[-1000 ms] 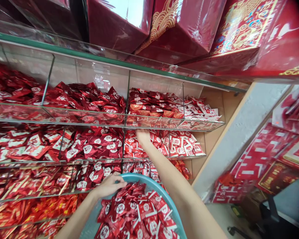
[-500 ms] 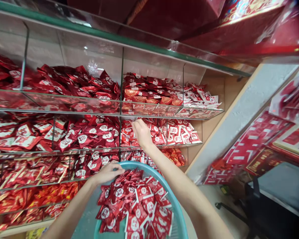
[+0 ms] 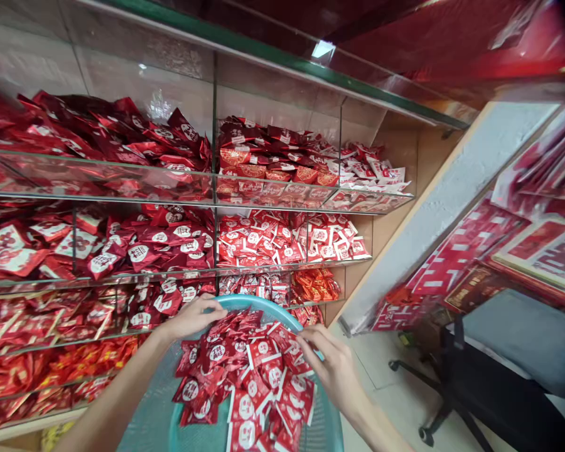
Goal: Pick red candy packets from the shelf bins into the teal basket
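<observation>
A teal plastic basket (image 3: 332,414) holds many small red packets (image 3: 263,364) with white round labels and white edges. My left hand (image 3: 195,316) is closed on the basket's far rim, fingertips curled over it. At the right side of the basket, my right hand (image 3: 327,358) bends over the rim, its fingertips beside the packets there; part of its grip is hidden. Straight ahead, a shelf compartment is filled with similar red-and-white packets (image 3: 254,238).
Glass-fronted shelves (image 3: 169,273) with dividers hold heaps of red packets. Overhead runs a glass shelf edge (image 3: 245,47) with red boxes above. On the right are a white wall post (image 3: 428,207), stacked red goods (image 3: 461,251) and a black wheeled chair (image 3: 489,376).
My right hand has left the shelf compartment and come down to the basket's right rim. My left hand stays on the rim. The view has shifted slightly.
</observation>
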Tool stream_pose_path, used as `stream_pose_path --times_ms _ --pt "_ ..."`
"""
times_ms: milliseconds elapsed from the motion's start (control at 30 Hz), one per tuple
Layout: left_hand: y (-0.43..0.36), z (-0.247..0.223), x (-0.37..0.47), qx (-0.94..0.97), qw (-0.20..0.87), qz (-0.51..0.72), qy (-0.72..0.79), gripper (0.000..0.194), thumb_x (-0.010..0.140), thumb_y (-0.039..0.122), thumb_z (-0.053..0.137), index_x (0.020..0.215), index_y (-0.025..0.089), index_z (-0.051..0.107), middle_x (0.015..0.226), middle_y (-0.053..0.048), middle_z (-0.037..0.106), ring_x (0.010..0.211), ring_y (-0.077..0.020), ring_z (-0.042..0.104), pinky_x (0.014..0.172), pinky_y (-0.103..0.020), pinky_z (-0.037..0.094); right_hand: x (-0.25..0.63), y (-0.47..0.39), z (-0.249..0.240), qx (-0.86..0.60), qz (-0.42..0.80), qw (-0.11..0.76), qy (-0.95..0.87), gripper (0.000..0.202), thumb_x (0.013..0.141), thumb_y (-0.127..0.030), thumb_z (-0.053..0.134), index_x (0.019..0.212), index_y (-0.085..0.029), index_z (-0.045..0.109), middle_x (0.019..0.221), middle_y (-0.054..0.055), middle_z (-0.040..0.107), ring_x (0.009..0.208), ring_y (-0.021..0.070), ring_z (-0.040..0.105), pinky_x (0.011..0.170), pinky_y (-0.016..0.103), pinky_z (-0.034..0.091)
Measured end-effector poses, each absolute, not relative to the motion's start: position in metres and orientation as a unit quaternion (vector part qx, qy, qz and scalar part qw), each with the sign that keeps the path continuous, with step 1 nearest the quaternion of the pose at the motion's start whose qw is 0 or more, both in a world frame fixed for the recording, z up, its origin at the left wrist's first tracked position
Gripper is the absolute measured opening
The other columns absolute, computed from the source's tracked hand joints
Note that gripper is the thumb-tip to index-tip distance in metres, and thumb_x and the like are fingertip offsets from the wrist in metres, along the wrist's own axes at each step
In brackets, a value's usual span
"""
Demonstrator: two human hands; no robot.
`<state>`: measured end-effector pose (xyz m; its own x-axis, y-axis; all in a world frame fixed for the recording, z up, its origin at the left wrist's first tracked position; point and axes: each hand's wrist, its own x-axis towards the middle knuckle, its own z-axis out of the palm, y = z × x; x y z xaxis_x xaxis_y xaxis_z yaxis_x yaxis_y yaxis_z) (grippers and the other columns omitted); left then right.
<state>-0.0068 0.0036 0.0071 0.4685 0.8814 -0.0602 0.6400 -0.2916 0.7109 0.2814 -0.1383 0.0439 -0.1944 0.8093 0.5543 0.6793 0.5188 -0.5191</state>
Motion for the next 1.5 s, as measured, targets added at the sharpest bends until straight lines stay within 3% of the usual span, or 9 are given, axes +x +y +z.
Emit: stream_pose_path --times_ms 167,267,433,767,967,1167,1367,1500 --pt "0.004 0.007 -0.006 0.782 0.340 0.171 0.493 0.038 0.074 0.055 0.049 0.077 0.024 0.069 0.092 0.001 0.064 0.093 -0.0182 0.053 0.085 -0.026 0.038 0.291 -0.161 0.025 -0.529 -0.034 0.292 -0.796 0.017 0.091 -0.019 0.038 0.093 -0.020 0.055 0.084 0.004 0.057 0.074 0.0142 0.056 0.067 0.026 0.043" --pt "0.004 0.006 -0.006 0.783 0.341 0.176 0.489 0.038 0.073 0.055 0.050 0.077 0.024 0.070 0.091 0.001 0.065 0.091 -0.0180 0.054 0.084 -0.025 0.038 0.283 -0.165 0.022 -0.526 -0.102 0.193 -0.822 0.018 0.090 -0.015 0.038 0.083 -0.020 0.053 0.077 0.002 0.055 0.066 0.0152 0.052 0.062 0.028 0.040" --pt "0.003 0.004 -0.007 0.780 0.344 0.179 0.491 0.037 0.074 0.054 0.050 0.078 0.023 0.070 0.092 0.000 0.064 0.093 -0.0185 0.054 0.085 -0.026 0.039 0.255 -0.158 0.020 -0.494 -0.165 0.138 -0.842 0.015 0.083 -0.009 0.046 0.073 -0.019 0.050 0.072 0.000 0.054 0.063 0.0168 0.051 0.060 0.030 0.037" --pt "0.003 0.003 -0.006 0.780 0.340 0.193 0.488 0.038 0.073 0.055 0.051 0.075 0.022 0.070 0.088 0.000 0.063 0.090 -0.0186 0.054 0.083 -0.025 0.039 0.209 -0.128 -0.010 -0.562 -0.144 0.002 -0.815 0.009 0.078 -0.007 0.052 0.077 -0.014 0.058 0.075 0.009 0.060 0.070 0.0222 0.057 0.059 0.033 0.041" --pt "0.001 0.008 -0.005 0.782 0.343 0.186 0.486 0.038 0.073 0.055 0.050 0.074 0.023 0.069 0.089 0.000 0.063 0.092 -0.0188 0.054 0.084 -0.026 0.039 0.216 -0.117 -0.013 -0.610 -0.103 0.031 -0.785 0.004 0.079 -0.015 0.056 0.084 -0.015 0.056 0.083 0.009 0.060 0.075 0.0225 0.060 0.061 0.034 0.046" --pt "0.000 0.011 -0.005 0.775 0.351 0.187 0.491 0.037 0.072 0.055 0.051 0.076 0.023 0.070 0.088 0.000 0.063 0.092 -0.0193 0.054 0.083 -0.026 0.040 0.238 -0.126 0.003 -0.654 -0.077 0.054 -0.750 0.032 0.069 -0.037 0.069 0.089 -0.020 0.051 0.087 0.003 0.058 0.076 0.0217 0.061 0.061 0.033 0.048" --pt "-0.001 0.011 -0.005 0.775 0.356 0.187 0.487 0.039 0.072 0.056 0.050 0.075 0.022 0.070 0.088 -0.001 0.064 0.091 -0.0196 0.055 0.084 -0.027 0.040 0.240 -0.128 -0.003 -0.663 -0.074 0.054 -0.743 0.036 0.068 -0.038 0.070 0.091 -0.020 0.049 0.089 0.003 0.059 0.075 0.0216 0.062 0.061 0.032 0.048" --pt "0.000 0.008 -0.006 0.778 0.354 0.192 0.482 0.041 0.072 0.057 0.049 0.074 0.022 0.069 0.087 0.000 0.063 0.092 -0.0192 0.054 0.086 -0.027 0.038 0.237 -0.124 0.009 -0.651 -0.087 0.082 -0.750 0.031 0.075 -0.046 0.060 0.086 -0.020 0.048 0.084 0.003 0.058 0.069 0.0210 0.062 0.054 0.029 0.044"
